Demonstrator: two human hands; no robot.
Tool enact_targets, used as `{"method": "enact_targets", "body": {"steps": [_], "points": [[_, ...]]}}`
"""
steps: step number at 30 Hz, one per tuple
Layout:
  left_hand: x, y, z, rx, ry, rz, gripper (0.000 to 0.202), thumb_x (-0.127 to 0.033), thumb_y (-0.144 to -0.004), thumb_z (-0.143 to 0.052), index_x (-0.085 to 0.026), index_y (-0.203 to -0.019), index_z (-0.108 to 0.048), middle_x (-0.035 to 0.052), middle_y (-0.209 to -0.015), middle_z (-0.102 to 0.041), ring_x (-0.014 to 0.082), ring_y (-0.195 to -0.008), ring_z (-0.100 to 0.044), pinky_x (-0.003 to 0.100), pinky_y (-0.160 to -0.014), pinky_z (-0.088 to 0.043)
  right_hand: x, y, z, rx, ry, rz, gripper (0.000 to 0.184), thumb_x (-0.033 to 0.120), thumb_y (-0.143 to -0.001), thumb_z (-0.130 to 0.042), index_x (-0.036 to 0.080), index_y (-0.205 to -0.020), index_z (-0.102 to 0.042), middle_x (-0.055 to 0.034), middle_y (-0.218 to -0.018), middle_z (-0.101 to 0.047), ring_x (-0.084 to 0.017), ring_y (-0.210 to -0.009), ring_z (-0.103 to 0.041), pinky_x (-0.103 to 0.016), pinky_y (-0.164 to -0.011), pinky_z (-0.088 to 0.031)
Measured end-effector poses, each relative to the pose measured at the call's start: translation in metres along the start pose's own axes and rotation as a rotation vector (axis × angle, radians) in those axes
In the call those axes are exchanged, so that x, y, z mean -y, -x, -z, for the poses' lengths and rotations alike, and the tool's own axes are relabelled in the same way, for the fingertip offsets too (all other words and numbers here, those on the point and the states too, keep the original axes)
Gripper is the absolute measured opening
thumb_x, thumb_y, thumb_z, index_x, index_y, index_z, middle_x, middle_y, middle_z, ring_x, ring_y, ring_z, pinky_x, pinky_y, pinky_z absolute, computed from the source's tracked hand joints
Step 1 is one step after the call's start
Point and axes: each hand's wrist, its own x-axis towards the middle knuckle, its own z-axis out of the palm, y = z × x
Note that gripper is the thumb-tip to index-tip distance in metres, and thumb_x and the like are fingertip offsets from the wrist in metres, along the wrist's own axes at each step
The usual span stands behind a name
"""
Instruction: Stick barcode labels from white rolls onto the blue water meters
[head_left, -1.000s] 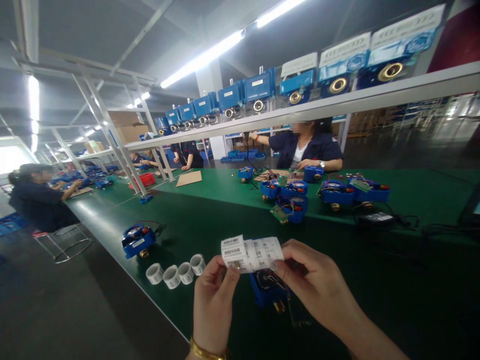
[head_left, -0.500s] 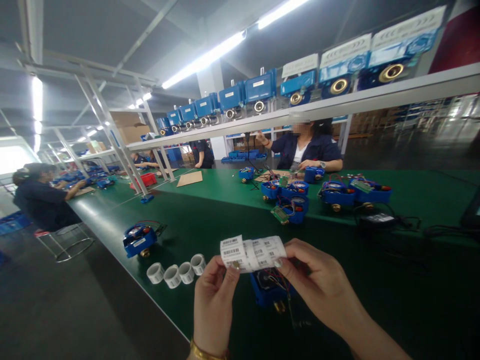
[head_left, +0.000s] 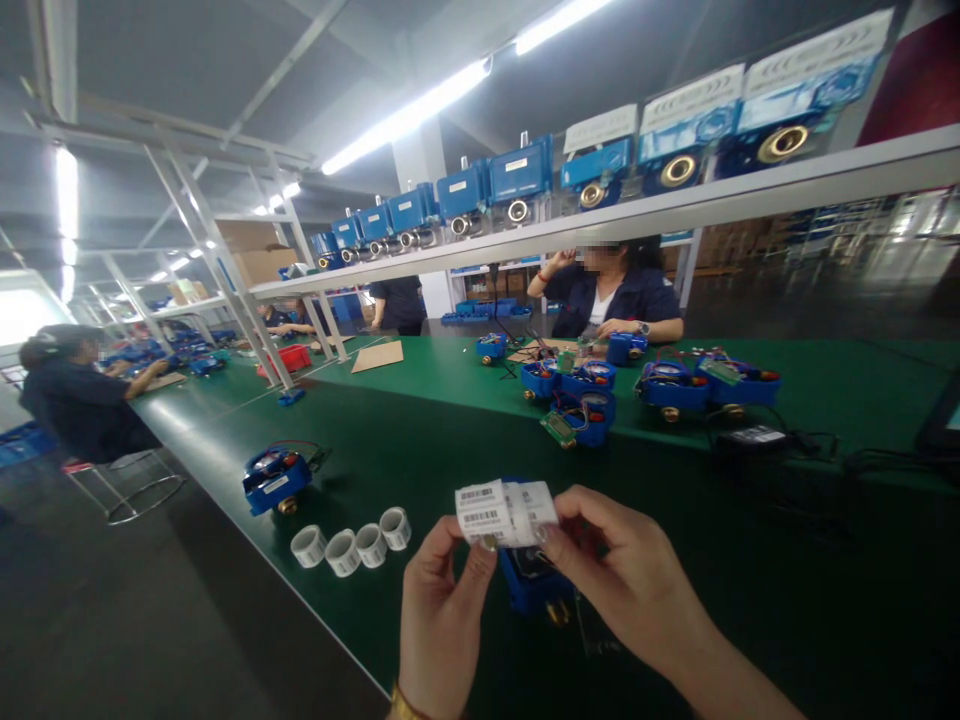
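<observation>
Between my two hands is a strip of white barcode labels (head_left: 507,512), partly folded over itself. My left hand (head_left: 450,590) pinches its left end between thumb and fingers. The right end is pinched by my right hand (head_left: 611,560). Behind and below the strip sits a blue meter body (head_left: 531,592) with a brass fitting, partly hidden by the labels and my right hand. Several small white label rolls (head_left: 343,553) stand in a row on the green bench to the left. Beyond them is another blue meter (head_left: 276,482) with wires showing.
Several open blue meters (head_left: 589,415) with wires and circuit boards stand across the green bench (head_left: 420,420). A black adapter with cables (head_left: 765,437) lies at right. Overhead, a shelf (head_left: 525,243) carries finished meters. A co-worker (head_left: 611,300) sits opposite; another person (head_left: 71,400) sits far left.
My hands have drawn closer together, and the visible label strip is shorter. The left hand has shifted slightly right. The co-worker opposite has raised a hand to their head.
</observation>
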Motion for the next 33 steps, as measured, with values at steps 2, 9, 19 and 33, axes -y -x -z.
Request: {"method": "enact_targets", "body": {"steps": [2, 9, 19, 33], "points": [[0.002, -0.001, 0.001, -0.022, 0.011, -0.017, 0.017, -0.026, -0.077, -0.062, -0.017, -0.091, -0.063, 0.0059, -0.097, -0.065, 0.0197, -0.091, -0.06, 0.029, -0.084, -0.047, -0.001, 0.0, 0.0, -0.018, 0.009, 0.006, 0.013, 0.025, -0.086, -0.049, 0.02, -0.076, -0.056, 0.0006, -0.068, -0.055, -0.013, -0.054, -0.051, -0.021, -0.046, -0.04], [0.009, -0.001, 0.001, -0.056, 0.163, -0.014, 0.03, -0.027, -0.076, -0.063, -0.021, -0.105, -0.059, 0.0072, -0.117, -0.056, 0.0201, -0.105, -0.054, 0.028, -0.09, -0.045, -0.005, -0.002, -0.001, 0.002, -0.047, 0.15, 0.01, 0.017, -0.088, -0.047, 0.02, -0.083, -0.055, -0.0035, -0.088, -0.057, -0.015, -0.072, -0.056, -0.023, -0.058, -0.045], [-0.002, -0.001, -0.002, -0.011, -0.03, -0.177, 0.009, -0.022, -0.075, -0.063, -0.021, -0.083, -0.068, 0.0079, -0.114, -0.054, 0.0244, -0.115, -0.046, 0.03, -0.091, -0.044, -0.004, 0.0, -0.005, 0.039, -0.241, -0.119, 0.012, 0.032, -0.085, -0.055, 0.02, -0.088, -0.059, -0.0001, -0.078, -0.06, -0.014, -0.063, -0.055, -0.02, -0.052, -0.044], [0.007, -0.005, -0.001, -0.034, 0.168, -0.126, 0.005, -0.023, -0.08, -0.059, -0.019, -0.081, -0.061, 0.0046, -0.115, -0.049, 0.0192, -0.105, -0.053, 0.029, -0.086, -0.047, -0.007, -0.001, -0.006, 0.032, -0.153, -0.07, 0.01, 0.026, -0.085, -0.053, 0.019, -0.081, -0.059, 0.0003, -0.075, -0.058, -0.013, -0.058, -0.051, -0.021, -0.051, -0.039]]}}
